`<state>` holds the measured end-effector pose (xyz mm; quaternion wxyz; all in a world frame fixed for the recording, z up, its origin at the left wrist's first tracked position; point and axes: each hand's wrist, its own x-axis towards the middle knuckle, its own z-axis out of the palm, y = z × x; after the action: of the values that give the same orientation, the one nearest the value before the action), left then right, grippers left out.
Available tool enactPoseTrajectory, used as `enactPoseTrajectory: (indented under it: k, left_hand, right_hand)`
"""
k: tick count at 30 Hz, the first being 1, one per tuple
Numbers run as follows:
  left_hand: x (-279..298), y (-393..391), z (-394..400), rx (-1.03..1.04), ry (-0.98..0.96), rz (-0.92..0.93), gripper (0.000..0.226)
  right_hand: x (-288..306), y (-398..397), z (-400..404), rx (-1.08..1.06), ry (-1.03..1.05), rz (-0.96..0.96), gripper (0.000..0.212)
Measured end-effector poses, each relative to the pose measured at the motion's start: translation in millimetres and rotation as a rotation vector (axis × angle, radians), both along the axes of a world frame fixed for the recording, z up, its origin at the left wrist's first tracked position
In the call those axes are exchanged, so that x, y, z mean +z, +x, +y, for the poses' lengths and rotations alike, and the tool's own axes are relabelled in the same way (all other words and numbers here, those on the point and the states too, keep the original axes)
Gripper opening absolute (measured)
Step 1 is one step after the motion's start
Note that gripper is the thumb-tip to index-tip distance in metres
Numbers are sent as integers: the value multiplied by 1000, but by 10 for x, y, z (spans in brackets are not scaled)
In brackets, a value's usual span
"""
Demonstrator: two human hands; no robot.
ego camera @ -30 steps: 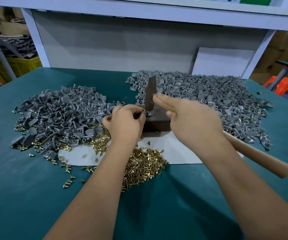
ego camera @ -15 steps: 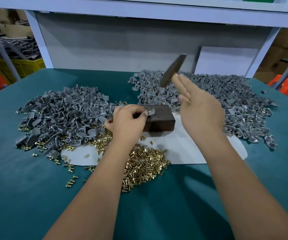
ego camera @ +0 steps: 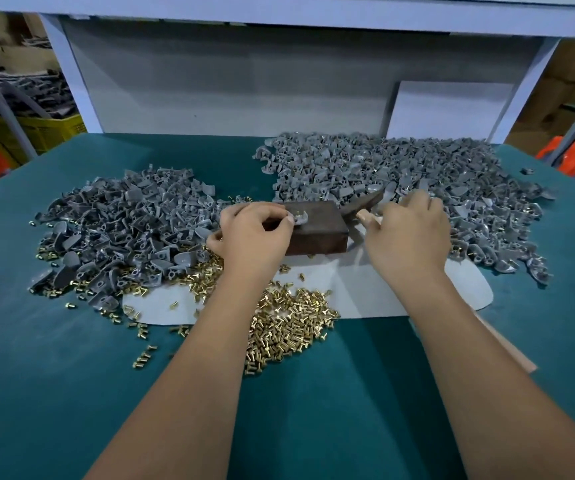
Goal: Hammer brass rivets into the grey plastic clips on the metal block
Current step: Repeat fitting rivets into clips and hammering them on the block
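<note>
A dark metal block (ego camera: 317,237) sits at the middle of the table on a white sheet (ego camera: 365,292). One grey plastic clip (ego camera: 300,218) lies on the block's top left, and my left hand (ego camera: 253,233) pinches it there. My right hand (ego camera: 407,233) grips the hammer (ego camera: 360,204) by its wooden handle. The blurred hammer head is low at the block's right end, over the right clip pile's edge. Loose brass rivets (ego camera: 289,323) are heaped in front of the block.
A pile of grey clips (ego camera: 123,230) lies left of the block. A wider clip pile (ego camera: 424,174) lies behind and to the right. The green table top (ego camera: 54,393) ends at a white panel (ego camera: 209,81) behind. The handle's end (ego camera: 511,351) sticks out behind my right forearm.
The hammer head stood on the clip, rose high above the block, and has now swung down to the block's right end. My left hand stays on the clip.
</note>
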<state>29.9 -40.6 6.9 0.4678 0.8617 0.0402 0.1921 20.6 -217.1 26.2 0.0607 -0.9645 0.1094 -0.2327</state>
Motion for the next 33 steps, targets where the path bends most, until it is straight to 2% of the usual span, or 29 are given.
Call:
enactPoseTrajectory:
  k: [2, 4, 5, 8, 16, 26, 33]
  left_hand:
    - [-19, 6, -13, 31, 79, -19, 8]
    - [-39, 14, -10, 45, 124, -50, 5]
    - [-47, 16, -4, 46, 145, -68, 7]
    - [-74, 19, 9, 46, 181, -124, 11]
    - [-80, 48, 1, 69, 175, -132, 9]
    - [-64, 41, 16, 45, 155, -85, 11]
    - [-78, 37, 22, 16, 129, -84, 10]
  right_hand:
    - [71, 39, 191, 202, 210, -71, 24]
    - [106, 113, 409, 387, 378, -17, 18]
    - [108, 146, 499, 432, 399, 18, 16]
    - [72, 216, 638, 414, 348, 32, 17]
    - [-61, 252, 749, 349, 287, -120, 14]
    - [-87, 264, 749, 333, 380, -153, 22]
    - [-152, 199, 696, 429, 421, -194, 14]
